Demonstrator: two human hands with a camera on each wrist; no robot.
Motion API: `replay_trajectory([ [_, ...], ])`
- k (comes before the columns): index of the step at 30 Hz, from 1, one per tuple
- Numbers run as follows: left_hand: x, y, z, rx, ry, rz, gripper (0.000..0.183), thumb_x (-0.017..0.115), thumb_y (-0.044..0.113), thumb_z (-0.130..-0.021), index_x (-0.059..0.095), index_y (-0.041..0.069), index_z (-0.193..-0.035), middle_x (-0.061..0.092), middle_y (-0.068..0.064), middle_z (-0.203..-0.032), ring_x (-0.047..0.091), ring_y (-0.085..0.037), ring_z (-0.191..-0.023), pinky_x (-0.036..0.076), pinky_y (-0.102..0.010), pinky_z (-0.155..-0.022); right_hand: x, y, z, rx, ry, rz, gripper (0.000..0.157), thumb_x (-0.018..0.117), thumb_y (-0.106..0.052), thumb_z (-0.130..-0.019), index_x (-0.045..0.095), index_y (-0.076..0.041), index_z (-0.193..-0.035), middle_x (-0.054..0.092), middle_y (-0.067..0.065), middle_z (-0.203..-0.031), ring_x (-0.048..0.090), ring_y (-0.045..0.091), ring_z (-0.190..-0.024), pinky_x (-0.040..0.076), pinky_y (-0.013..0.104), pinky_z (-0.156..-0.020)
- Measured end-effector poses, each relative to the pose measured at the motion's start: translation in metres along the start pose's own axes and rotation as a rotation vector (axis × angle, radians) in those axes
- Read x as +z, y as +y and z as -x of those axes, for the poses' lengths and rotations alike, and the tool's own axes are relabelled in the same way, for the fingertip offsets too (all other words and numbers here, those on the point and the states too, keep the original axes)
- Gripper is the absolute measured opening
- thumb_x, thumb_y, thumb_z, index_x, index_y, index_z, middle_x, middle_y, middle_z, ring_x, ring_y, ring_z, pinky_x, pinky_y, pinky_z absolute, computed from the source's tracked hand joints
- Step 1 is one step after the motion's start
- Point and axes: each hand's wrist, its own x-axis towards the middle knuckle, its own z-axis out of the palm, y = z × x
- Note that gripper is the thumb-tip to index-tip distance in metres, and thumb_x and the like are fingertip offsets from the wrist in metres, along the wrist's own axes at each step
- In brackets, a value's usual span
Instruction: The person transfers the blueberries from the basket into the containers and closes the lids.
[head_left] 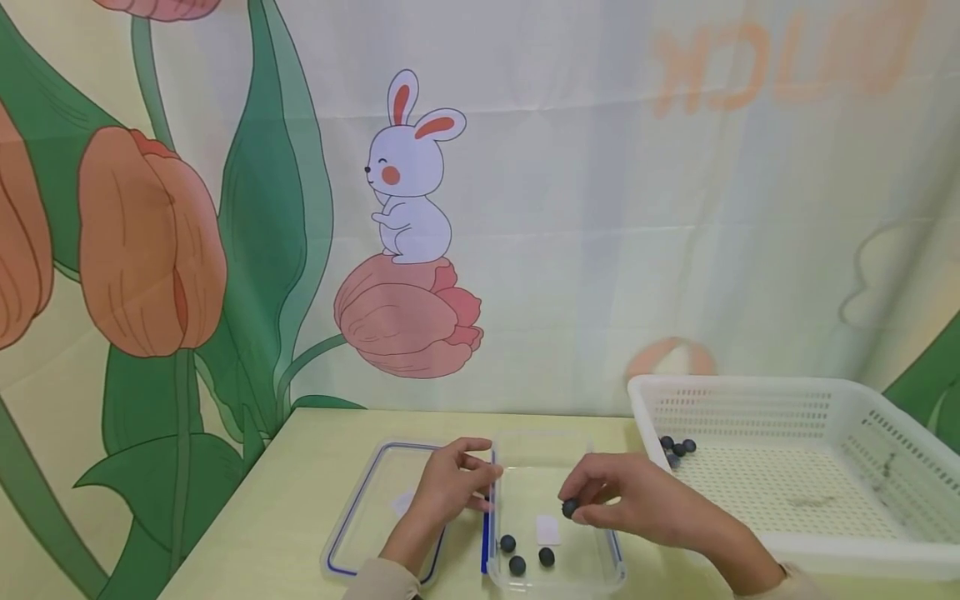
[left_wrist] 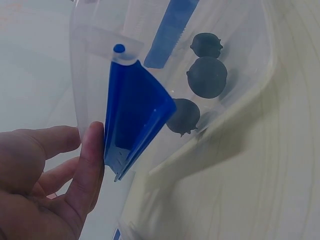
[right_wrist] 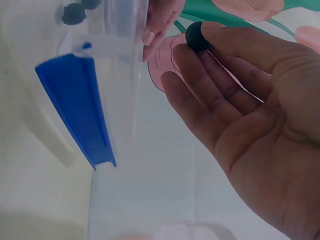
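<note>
My right hand (head_left: pixel 637 504) pinches a dark blueberry (head_left: pixel 570 507) between thumb and fingertips, above the right side of a clear plastic container (head_left: pixel 557 583). In the right wrist view the same blueberry (right_wrist: pixel 197 37) sits at the tips of thumb and index finger. My left hand (head_left: pixel 453 483) grips the container's left rim, thumb over the edge and fingers outside, beside a blue side latch (left_wrist: pixel 135 107) hanging down. Inside the container, 3 blueberries (head_left: pixel 517 566) lie near the front, close to a small white square (head_left: pixel 547 530).
A clear lid (head_left: pixel 360 500) with a blue seal lies left of the container, partly behind my left arm. On the right stands a white perforated basket (head_left: pixel 750 408), several blueberries (head_left: pixel 678 450) in its left corner. Behind the table hangs a printed curtain (head_left: pixel 555 250).
</note>
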Motion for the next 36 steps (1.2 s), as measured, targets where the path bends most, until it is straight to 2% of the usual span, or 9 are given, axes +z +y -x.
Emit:
replay_trajectory([
  [3, 0.0, 0.0, 0.0, 0.004, -0.002, 0.001, 0.047, 0.079, 0.003, -0.096, 0.062, -0.003, -0.14, 0.066, -0.013, -0.098, 0.068, -0.02, -0.075, 0.067, -0.034, -0.061, 0.008, 0.001, -0.002, 0.035, -0.029, -0.017, 0.015, 0.078, -0.01, -0.098, 0.073, -0.008, -0.112, 0.076, -0.002, -0.105, 0.073, 0.012, -0.091, 0.064, 0.03, -0.082],
  [10, 0.0, -0.001, 0.001, 0.012, -0.01, 0.001, 0.049, 0.079, 0.004, -0.096, 0.061, -0.005, -0.141, 0.066, -0.013, -0.097, 0.068, -0.019, -0.075, 0.067, -0.034, -0.06, 0.029, 0.004, -0.009, 0.053, -0.112, -0.032, 0.01, 0.078, -0.009, -0.097, 0.075, -0.01, -0.106, 0.076, -0.006, -0.101, 0.073, 0.007, -0.087, 0.063, 0.027, -0.087],
  [20, -0.001, 0.0, 0.0, 0.015, -0.011, -0.002, 0.049, 0.079, 0.004, -0.096, 0.061, -0.005, -0.141, 0.066, -0.014, -0.098, 0.068, -0.02, -0.075, 0.067, -0.034, -0.06, 0.039, 0.006, -0.014, 0.109, -0.187, -0.056, 0.01, 0.077, -0.002, -0.095, 0.076, -0.006, -0.105, 0.074, -0.011, -0.099, 0.071, 0.004, -0.086, 0.061, 0.025, -0.088],
  [23, -0.002, 0.0, 0.001, 0.015, -0.013, 0.0, 0.049, 0.079, 0.004, -0.096, 0.061, -0.005, -0.141, 0.066, -0.014, -0.098, 0.068, -0.019, -0.075, 0.067, -0.034, -0.06, 0.04, 0.006, -0.014, 0.104, -0.197, -0.047, 0.011, 0.076, -0.002, -0.095, 0.076, -0.007, -0.105, 0.074, -0.012, -0.098, 0.071, 0.003, -0.086, 0.061, 0.024, -0.087],
  [30, -0.002, 0.0, 0.002, 0.028, -0.014, 0.008, 0.049, 0.078, 0.003, -0.096, 0.06, -0.006, -0.141, 0.066, -0.014, -0.099, 0.067, -0.019, -0.075, 0.067, -0.035, -0.06, 0.042, 0.005, -0.014, 0.097, -0.203, -0.054, 0.009, 0.076, -0.001, -0.095, 0.076, -0.006, -0.103, 0.076, -0.004, -0.099, 0.071, 0.003, -0.087, 0.061, 0.023, -0.083],
  [36, -0.002, 0.0, 0.001, 0.028, -0.014, 0.009, 0.051, 0.079, 0.004, -0.096, 0.06, -0.005, -0.142, 0.066, -0.013, -0.099, 0.067, -0.019, -0.074, 0.067, -0.035, -0.059, 0.035, 0.004, -0.011, 0.095, -0.177, -0.056, 0.01, 0.077, -0.003, -0.096, 0.075, -0.006, -0.105, 0.076, -0.001, -0.103, 0.072, 0.005, -0.09, 0.062, 0.025, -0.086],
])
